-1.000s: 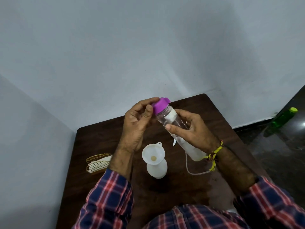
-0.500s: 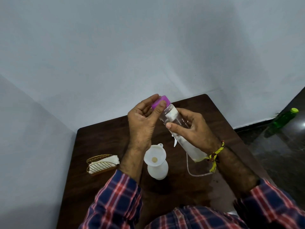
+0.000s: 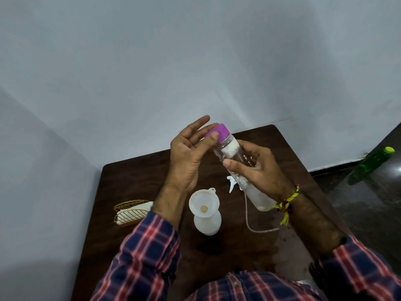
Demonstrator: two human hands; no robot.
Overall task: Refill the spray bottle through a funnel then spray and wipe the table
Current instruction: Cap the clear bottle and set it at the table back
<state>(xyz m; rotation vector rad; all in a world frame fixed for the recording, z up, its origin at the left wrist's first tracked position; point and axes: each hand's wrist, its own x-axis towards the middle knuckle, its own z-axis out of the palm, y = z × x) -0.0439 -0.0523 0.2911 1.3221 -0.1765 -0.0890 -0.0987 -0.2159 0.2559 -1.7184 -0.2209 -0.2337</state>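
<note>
My right hand (image 3: 256, 168) grips a clear water bottle (image 3: 235, 157) around its middle, tilted up to the left above the table. Its purple cap (image 3: 219, 131) is pinched between the thumb and fingers of my left hand (image 3: 191, 153), the other fingers spread. Below my hands a white spray bottle (image 3: 208, 222) stands on the dark wooden table (image 3: 134, 177) with a white funnel (image 3: 204, 204) in its neck. The white spray head (image 3: 232, 184) lies behind it, partly hidden by the water bottle, its thin tube (image 3: 251, 227) trailing across the table.
A gold wire holder with white cloths (image 3: 132, 211) sits at the table's left edge. A green bottle (image 3: 375, 160) stands on the dark floor at the right, by the wall. Walls close off the table's far and left sides.
My left hand has turned on the purple cap, its fingers shifting from curled over it to spread with the thumb on the cap's side. The bottle rose slightly.
</note>
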